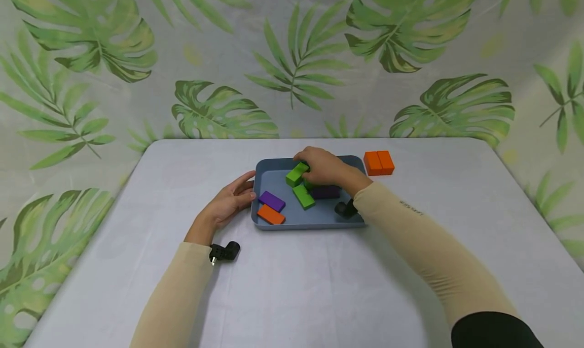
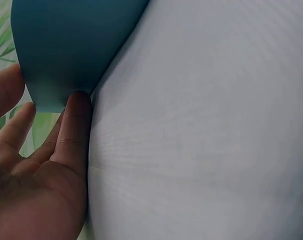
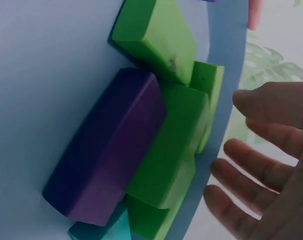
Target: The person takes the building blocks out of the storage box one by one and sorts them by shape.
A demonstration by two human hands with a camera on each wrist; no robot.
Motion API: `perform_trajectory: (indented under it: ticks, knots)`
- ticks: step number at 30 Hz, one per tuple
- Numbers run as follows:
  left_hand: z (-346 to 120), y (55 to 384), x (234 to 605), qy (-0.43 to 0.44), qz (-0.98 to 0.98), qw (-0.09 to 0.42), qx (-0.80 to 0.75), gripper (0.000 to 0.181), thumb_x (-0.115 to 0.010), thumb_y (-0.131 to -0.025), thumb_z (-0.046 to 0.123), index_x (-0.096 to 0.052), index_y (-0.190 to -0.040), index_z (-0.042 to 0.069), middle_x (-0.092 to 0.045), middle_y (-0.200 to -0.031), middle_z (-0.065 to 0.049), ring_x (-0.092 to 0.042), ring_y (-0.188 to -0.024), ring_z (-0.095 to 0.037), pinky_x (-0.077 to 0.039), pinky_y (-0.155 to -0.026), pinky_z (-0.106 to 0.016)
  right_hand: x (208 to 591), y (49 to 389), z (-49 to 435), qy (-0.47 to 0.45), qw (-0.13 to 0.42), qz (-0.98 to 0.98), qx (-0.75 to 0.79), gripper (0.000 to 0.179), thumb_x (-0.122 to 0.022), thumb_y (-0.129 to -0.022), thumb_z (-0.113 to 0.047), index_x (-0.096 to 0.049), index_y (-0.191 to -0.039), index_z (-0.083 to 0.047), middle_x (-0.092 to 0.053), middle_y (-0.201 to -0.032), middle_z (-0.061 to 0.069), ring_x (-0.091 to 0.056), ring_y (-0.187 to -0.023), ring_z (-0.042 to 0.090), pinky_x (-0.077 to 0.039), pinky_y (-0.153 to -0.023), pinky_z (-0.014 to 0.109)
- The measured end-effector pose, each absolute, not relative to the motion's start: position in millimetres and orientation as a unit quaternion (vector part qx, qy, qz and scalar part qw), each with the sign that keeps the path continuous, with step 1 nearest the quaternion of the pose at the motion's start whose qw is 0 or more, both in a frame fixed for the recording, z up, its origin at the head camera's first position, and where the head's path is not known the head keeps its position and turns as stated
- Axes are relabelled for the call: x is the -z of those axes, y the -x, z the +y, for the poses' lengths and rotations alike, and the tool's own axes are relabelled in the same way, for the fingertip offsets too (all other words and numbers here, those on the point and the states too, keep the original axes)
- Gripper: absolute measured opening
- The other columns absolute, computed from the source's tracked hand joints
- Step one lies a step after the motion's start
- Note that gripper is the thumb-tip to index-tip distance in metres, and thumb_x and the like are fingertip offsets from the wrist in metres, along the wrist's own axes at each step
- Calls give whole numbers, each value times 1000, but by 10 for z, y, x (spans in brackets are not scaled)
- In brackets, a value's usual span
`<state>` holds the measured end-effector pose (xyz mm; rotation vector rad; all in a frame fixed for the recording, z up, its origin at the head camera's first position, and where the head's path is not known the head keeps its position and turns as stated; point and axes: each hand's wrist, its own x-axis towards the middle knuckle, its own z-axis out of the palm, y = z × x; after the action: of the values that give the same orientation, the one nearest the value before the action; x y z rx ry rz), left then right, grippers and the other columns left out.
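Note:
A blue-grey tray (image 1: 328, 218) holds several coloured blocks. My left hand (image 1: 228, 200) rests against the tray's left side, its fingers extended along the outer wall (image 2: 56, 60). Over the far part of the tray is my right hand (image 1: 325, 168). In the right wrist view its fingers (image 3: 259, 165) are spread and hold nothing. Beneath it lie several green blocks (image 3: 166, 145), some stacked, beside a dark purple block (image 3: 106, 150) and a partly visible teal block (image 3: 109, 227). One green block (image 1: 297, 175) shows near the right fingertips, another (image 1: 303, 197) lies nearer me.
A purple block (image 1: 272, 201) and an orange block (image 1: 271, 214) lie in the tray's left part. Two orange blocks (image 1: 379, 163) sit side by side on the white table (image 1: 283, 287) beyond the tray's right end. A leaf-patterned cloth (image 1: 301, 119) hangs behind.

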<state>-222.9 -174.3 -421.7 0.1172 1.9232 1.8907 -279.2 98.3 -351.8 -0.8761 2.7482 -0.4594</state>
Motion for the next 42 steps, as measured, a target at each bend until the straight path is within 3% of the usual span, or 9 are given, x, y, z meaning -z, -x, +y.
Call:
perform_trajectory:
  ticks: [13,24,30,42]
  knots:
    - [-1739,2224,4215,-35,701,216,-678,71,-53,-100,2,-21,-160,23,-24,-164,-14,-29,-150,-31,-26,-124,-50,3662,2797,880,299,117,936,143,46,-62,-93,-17,-57,-138,-7,-51,-142,16,-55,-125,30,-46,-109,45]
    - [-1735,2224,4214,-35,698,218,-681,72,-52,-99,1,-20,-160,21,-23,-165,-15,-29,-151,-32,-26,-124,-50,3768,2865,785,307,128,924,187,66,-72,-90,-31,-47,-146,-7,-46,-146,16,-52,-127,29,-44,-112,43]
    - [-1728,2233,4213,-37,699,219,-680,71,-52,-99,2,-21,-160,22,-23,-164,-15,-29,-151,-32,-26,-124,-50,3785,2883,766,309,131,923,190,63,-72,-89,-24,-49,-145,-8,-46,-149,13,-48,-133,28,-39,-117,43]
    - [-1739,2231,4209,-39,700,219,-678,72,-52,-99,2,-20,-160,22,-25,-164,-15,-29,-150,-32,-27,-124,-50,3815,2917,762,293,191,916,199,69,-65,-89,-15,-38,-152,-8,-39,-157,12,-40,-143,29,-32,-122,45]
